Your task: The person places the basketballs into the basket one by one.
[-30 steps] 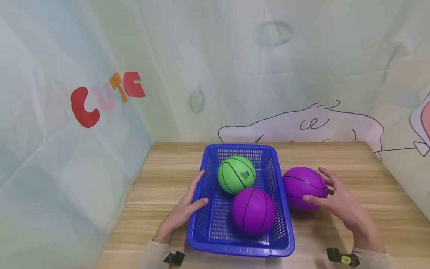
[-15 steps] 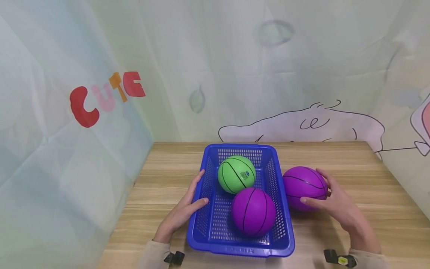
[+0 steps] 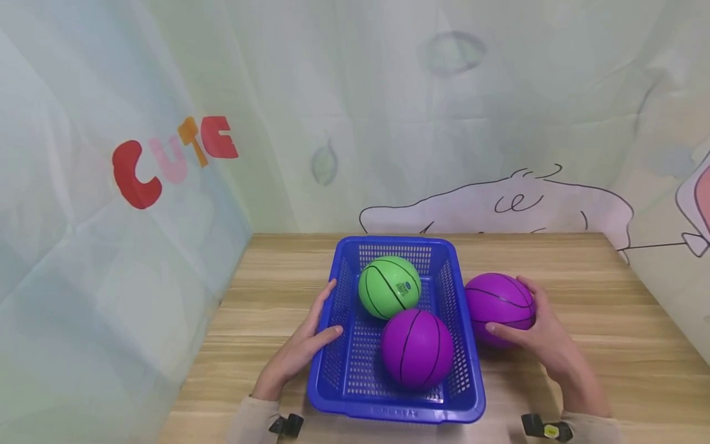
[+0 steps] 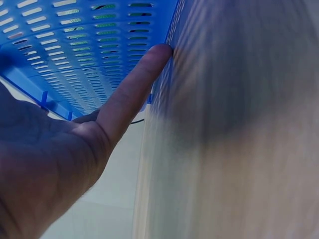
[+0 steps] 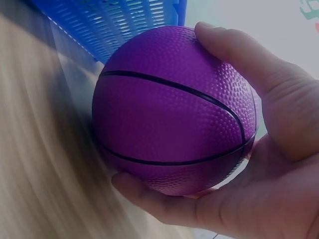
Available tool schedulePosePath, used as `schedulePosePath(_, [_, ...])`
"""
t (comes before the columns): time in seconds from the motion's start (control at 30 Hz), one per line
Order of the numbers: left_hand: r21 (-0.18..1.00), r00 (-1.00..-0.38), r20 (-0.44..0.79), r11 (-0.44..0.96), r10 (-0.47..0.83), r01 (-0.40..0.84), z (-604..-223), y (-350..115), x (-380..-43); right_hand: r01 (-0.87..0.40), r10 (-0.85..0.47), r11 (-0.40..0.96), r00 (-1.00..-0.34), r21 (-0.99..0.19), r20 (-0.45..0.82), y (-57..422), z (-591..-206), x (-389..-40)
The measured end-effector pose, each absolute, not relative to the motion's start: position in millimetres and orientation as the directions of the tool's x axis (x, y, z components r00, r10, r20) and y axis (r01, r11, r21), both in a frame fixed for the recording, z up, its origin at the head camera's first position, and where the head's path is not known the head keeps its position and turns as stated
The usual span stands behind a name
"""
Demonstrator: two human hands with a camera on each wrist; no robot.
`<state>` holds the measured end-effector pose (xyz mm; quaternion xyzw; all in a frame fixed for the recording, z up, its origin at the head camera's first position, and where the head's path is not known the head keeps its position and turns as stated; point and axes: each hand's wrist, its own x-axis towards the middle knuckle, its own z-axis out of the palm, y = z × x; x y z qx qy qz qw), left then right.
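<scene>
A blue plastic basket (image 3: 397, 414) with slotted walls stands on the wooden table. Inside it are a small green basketball (image 3: 388, 287) and a small purple one (image 3: 417, 349). My left hand (image 3: 299, 351) holds the basket's left side, thumb over the rim; in the left wrist view a finger (image 4: 134, 89) lies along the outer wall. Just right of the basket, a second purple basketball (image 3: 496, 302) sits in the grip of my right hand (image 3: 549, 342). Its thumb (image 5: 234, 47) and fingers spread around the ball's near right side, while the palm stays behind it.
The wooden table (image 3: 599, 296) ends at the back against a printed curtain (image 3: 388, 123). Another curtain side with "CUTE" lettering (image 3: 172, 157) borders the left. Tabletop extends on both sides of the basket.
My right hand has shifted left and closed in around the second purple basketball. The left hand, the basket and the two balls inside it stay put.
</scene>
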<state>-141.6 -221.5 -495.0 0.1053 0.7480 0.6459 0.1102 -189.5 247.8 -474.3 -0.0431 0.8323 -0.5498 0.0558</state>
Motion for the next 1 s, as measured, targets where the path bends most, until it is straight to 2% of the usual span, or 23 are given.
schedulePosePath(0.43, [0.988, -0.956, -0.038, 0.157, 0.292, 0.009, -493, -221, -141, 0.003, -0.081, 0.301, -0.996, -0.954, -0.028, 243, -481, -183])
schedulePosePath(0.67, [0.988, -0.954, -0.038, 0.152, 0.298, 0.008, -494, -221, -141, 0.056, -0.054, 0.296, -0.996, -0.954, -0.075, 245, -483, -185])
schedulePosePath(1.0, [0.989, -0.953, -0.024, 0.146, 0.303, 0.022, -494, -222, -141, 0.033, -0.022, 0.269, -0.999, -0.963, -0.041, 248, -459, -190])
